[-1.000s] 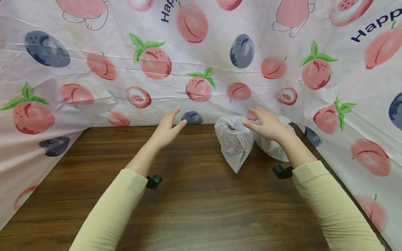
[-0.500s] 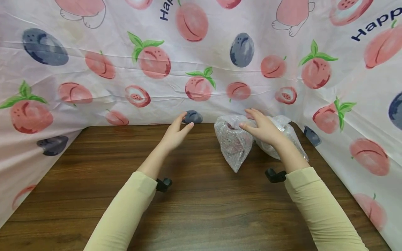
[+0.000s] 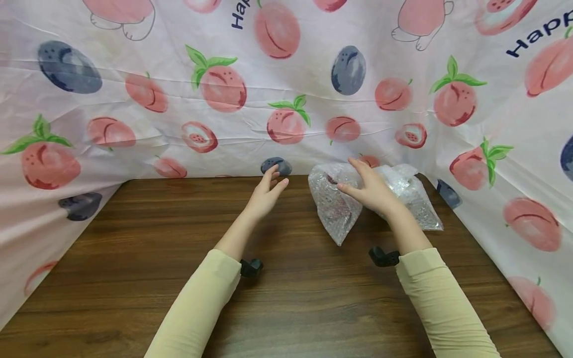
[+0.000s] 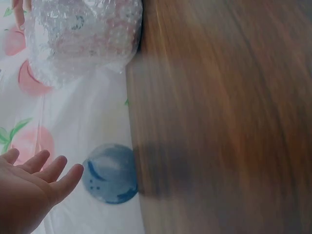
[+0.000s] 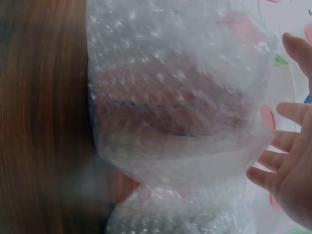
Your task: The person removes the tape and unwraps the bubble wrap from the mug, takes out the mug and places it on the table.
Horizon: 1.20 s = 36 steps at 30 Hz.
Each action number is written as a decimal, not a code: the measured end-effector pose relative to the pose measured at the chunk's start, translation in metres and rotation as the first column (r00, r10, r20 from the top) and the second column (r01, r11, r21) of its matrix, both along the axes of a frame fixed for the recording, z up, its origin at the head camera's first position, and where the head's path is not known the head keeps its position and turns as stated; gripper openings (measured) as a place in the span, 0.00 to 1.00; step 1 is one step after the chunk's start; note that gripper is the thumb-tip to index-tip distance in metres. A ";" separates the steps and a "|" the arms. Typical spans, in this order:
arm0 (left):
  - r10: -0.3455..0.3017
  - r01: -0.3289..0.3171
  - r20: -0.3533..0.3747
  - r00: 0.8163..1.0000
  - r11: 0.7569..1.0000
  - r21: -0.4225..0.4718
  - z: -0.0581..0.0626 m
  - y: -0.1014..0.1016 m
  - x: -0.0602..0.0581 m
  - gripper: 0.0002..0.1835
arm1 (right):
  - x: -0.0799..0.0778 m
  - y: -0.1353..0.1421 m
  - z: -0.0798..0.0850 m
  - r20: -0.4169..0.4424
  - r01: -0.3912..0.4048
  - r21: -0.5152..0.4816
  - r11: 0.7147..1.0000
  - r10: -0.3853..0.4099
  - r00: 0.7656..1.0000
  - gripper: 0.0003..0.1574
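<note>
Two bubble-wrap bags stand side by side at the back right of the table. The left bubble-wrap bag (image 3: 336, 211) has a gaping top and tapers to a point at the front. Something reddish shows dimly through the wrap in the right wrist view; its kind is unclear. My right hand (image 3: 372, 190), fingers spread, hovers over the bags; its fingertips lie by the edge of a bubble-wrap bag (image 5: 180, 97), and I cannot tell if they touch. Left of the bags, my left hand (image 3: 263, 198) hangs in the air with loose fingers, holding nothing. The right bubble-wrap bag (image 3: 418, 201) is partly hidden by the right hand and forearm.
The dark wooden table (image 3: 134, 258) runs back to a fruit-printed cloth (image 3: 179, 89), which hangs behind it and along both sides. Black wrist cameras sit under both wrists, the left camera (image 3: 251, 268) and the right camera (image 3: 383, 257).
My left hand has moved right, closer to the bags. My right hand has shifted a little left and lower, baring more of the right bag. Both bags stay in place.
</note>
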<state>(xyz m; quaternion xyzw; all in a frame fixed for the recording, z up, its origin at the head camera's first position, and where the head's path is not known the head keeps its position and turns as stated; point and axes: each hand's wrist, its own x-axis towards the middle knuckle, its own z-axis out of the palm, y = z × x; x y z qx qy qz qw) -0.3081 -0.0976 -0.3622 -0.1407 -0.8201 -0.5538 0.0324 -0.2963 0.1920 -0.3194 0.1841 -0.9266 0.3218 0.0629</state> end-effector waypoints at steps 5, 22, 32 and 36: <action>-0.021 0.019 0.018 1.000 0.998 0.058 -0.008 0.012 -0.002 0.35 | -0.001 -0.001 -0.006 -0.041 -0.002 0.010 1.000 0.003 0.999 0.54; -0.102 0.095 0.036 0.994 0.982 0.163 -0.035 0.055 -0.008 0.36 | -0.001 -0.001 -0.025 -0.055 0.039 -0.027 0.999 -0.040 0.998 0.55; -0.118 0.105 0.052 0.992 0.972 0.212 -0.041 0.069 -0.012 0.37 | 0.000 0.000 -0.031 -0.038 0.051 -0.044 0.998 -0.053 0.998 0.57; -0.157 0.130 0.083 0.984 0.957 0.260 -0.044 0.073 -0.012 0.38 | 0.001 0.000 -0.032 -0.033 0.042 -0.053 0.998 -0.044 0.998 0.58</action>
